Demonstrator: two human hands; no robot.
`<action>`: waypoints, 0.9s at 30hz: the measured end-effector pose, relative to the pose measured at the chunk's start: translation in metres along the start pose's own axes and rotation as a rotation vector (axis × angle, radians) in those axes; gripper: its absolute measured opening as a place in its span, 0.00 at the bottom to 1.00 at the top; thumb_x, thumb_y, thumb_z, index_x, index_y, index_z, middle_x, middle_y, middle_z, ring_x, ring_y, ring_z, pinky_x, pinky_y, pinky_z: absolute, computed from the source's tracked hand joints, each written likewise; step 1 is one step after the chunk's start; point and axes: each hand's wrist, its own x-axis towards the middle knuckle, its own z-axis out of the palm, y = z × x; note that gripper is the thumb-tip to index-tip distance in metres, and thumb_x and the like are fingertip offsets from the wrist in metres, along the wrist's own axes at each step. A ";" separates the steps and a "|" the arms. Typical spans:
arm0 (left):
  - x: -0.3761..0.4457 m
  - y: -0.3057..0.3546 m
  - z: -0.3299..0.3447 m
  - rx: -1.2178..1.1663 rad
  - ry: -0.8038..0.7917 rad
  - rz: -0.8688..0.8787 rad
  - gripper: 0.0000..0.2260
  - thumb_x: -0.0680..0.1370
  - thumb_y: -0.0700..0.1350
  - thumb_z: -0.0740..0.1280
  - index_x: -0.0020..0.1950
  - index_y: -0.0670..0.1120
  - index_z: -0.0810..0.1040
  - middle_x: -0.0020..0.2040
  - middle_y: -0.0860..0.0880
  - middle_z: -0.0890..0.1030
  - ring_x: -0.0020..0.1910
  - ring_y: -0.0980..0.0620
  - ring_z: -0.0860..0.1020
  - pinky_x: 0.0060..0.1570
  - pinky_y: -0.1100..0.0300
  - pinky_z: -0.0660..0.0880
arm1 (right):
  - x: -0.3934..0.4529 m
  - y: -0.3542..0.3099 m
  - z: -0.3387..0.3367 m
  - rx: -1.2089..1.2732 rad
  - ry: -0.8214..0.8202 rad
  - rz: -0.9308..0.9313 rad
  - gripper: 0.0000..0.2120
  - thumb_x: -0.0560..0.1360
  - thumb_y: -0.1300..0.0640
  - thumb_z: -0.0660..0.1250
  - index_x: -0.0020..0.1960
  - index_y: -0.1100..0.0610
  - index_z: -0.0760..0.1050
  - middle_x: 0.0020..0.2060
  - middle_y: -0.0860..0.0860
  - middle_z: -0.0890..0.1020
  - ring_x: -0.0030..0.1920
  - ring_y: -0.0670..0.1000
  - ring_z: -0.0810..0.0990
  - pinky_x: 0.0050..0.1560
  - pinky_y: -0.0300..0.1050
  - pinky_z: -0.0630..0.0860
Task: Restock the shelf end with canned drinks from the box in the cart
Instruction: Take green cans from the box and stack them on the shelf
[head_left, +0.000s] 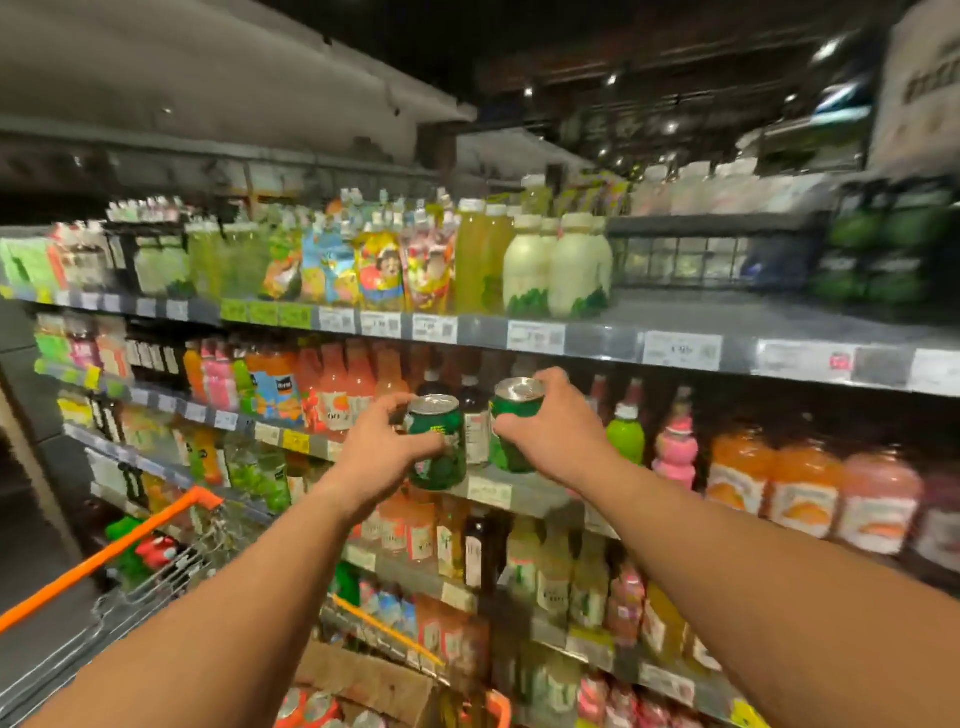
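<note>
shelf lip (524, 493): bare | behind: dark bottles (474, 415) block (close) | right: green bottle (626, 436)

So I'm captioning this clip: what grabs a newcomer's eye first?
Two green cans at center, one in the left hand and one in the right hand, raised toward the shelf of bottled drinks. At lower left, the cart's orange handle.

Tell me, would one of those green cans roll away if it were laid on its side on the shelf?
Probably. The green can in the left hand is a smooth round cylinder, so on its side it would likely roll. Upright on its flat base it should stand steadily. Its metal skin looks glossy, so possibly a little slippery to grip.
</note>
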 end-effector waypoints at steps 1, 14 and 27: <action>0.006 0.016 0.010 -0.023 -0.017 0.030 0.26 0.64 0.42 0.78 0.60 0.46 0.77 0.52 0.49 0.84 0.52 0.49 0.83 0.54 0.52 0.80 | 0.003 -0.002 -0.019 0.008 0.039 -0.001 0.37 0.64 0.40 0.70 0.68 0.52 0.66 0.62 0.53 0.76 0.59 0.56 0.76 0.51 0.46 0.71; 0.041 0.208 0.173 -0.257 -0.247 0.341 0.26 0.64 0.45 0.81 0.60 0.43 0.80 0.52 0.46 0.85 0.52 0.47 0.84 0.51 0.52 0.81 | 0.009 0.013 -0.250 0.023 0.472 0.025 0.36 0.63 0.38 0.66 0.68 0.50 0.63 0.50 0.50 0.78 0.45 0.52 0.79 0.40 0.49 0.74; 0.081 0.271 0.348 -0.218 -0.335 0.266 0.36 0.66 0.45 0.81 0.70 0.41 0.71 0.48 0.55 0.76 0.29 0.62 0.81 0.27 0.66 0.77 | 0.041 0.109 -0.354 -0.009 0.654 0.200 0.37 0.65 0.42 0.69 0.72 0.50 0.66 0.57 0.52 0.79 0.53 0.54 0.79 0.51 0.54 0.79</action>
